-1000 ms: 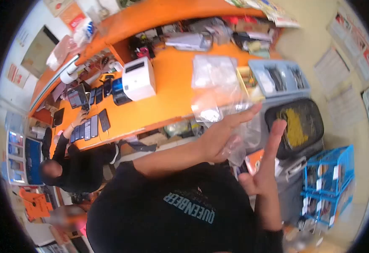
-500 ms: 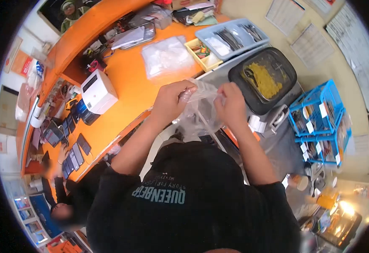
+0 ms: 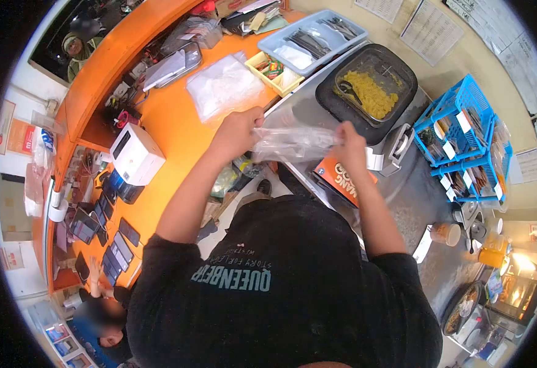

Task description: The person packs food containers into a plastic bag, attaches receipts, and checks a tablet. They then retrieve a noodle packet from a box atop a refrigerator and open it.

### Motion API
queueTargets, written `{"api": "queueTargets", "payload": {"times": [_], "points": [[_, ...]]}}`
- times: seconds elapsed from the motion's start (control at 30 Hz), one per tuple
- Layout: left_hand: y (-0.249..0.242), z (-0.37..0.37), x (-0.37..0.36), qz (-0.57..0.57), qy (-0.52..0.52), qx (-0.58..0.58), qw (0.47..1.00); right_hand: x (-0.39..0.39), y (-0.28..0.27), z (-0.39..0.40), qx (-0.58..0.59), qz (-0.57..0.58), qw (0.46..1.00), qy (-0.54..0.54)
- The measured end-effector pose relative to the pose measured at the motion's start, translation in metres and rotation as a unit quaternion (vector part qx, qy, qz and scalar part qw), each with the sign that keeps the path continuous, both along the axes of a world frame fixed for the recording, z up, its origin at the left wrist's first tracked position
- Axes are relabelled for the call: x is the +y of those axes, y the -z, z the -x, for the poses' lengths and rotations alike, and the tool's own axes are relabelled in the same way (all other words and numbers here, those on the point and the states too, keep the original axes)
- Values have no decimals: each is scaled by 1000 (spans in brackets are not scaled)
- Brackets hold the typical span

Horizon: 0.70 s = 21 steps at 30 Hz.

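Note:
A clear plastic bag [image 3: 296, 145] is stretched sideways between my hands in front of my chest. My left hand [image 3: 238, 134] is closed on its left end, and my right hand [image 3: 350, 146] pinches its right end. Beyond my left hand, a stack of clear plastic bags [image 3: 225, 86] lies on the orange counter [image 3: 179, 132]. Past my right hand stands a black container [image 3: 366, 92] with yellow food and a dark spoon inside. An orange box with white lettering [image 3: 342, 178] is just below the bag, partly behind my right forearm.
A blue tray of utensils [image 3: 313, 43] and a yellow tray of sachets [image 3: 273, 72] sit at the back. Blue baskets [image 3: 458, 132] stand right. A white printer [image 3: 137, 154] and several phones [image 3: 118, 248] are left, near another person [image 3: 100, 310].
The bag, bunched and hanging before, is now pulled out flat between my hands, which are farther apart. The view has shifted, showing more of the orange box.

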<state>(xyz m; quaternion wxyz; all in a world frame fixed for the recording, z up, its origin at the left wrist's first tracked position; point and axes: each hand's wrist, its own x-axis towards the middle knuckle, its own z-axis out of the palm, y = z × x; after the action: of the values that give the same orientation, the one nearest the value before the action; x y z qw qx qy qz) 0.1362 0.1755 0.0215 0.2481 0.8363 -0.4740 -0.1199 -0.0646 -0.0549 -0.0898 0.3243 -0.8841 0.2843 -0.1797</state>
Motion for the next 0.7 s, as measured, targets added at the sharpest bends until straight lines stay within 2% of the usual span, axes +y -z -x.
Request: {"api": "queueTargets", "payload": {"times": [0.03,0.13,0.17,0.2,0.23,0.27,0.37,0.4,0.43,0.5,0.53,0.57,0.6,0.63,0.67,0.7], "points": [[13,-11,5,-14,2,-18,1000,-9,-8,15,-46,12,999,3],[82,-41,9,-64,1,-94,994,-3,-23,37,-16,-11,1000,19],[90,-51,2,-28,-62,66,995,0,-22,38,-9,28,999,39],[86,-54,-6,4,-123,227,966,8,-17,39,2,64,996,60],[84,-54,-10,32,-181,382,906,15,-10,40,14,99,992,79],[84,-47,-18,110,-218,489,837,16,0,39,113,80,987,84],[111,-40,-43,302,-157,658,672,33,24,36,57,45,997,-21],[105,-37,-49,302,-153,644,686,37,20,30,-18,-8,999,-36],[91,-33,-55,280,-134,596,740,45,11,23,-92,-61,993,-52],[72,-29,-62,234,-95,493,833,59,-10,6,-157,-84,982,-62],[96,-46,-70,167,-17,319,933,67,-33,-8,-152,-56,985,-56],[93,-44,-73,154,41,293,943,75,-56,-22,-148,-28,987,-49],[81,-38,-78,142,101,265,948,85,-76,-34,-39,-75,996,-25],[65,-34,-79,130,160,237,949,76,-60,-37,1,-19,1000,12],[35,-33,-74,32,158,150,976,57,-33,-41,40,39,997,51],[40,-44,-76,15,161,87,983,41,-20,-39,81,97,988,88]]}}
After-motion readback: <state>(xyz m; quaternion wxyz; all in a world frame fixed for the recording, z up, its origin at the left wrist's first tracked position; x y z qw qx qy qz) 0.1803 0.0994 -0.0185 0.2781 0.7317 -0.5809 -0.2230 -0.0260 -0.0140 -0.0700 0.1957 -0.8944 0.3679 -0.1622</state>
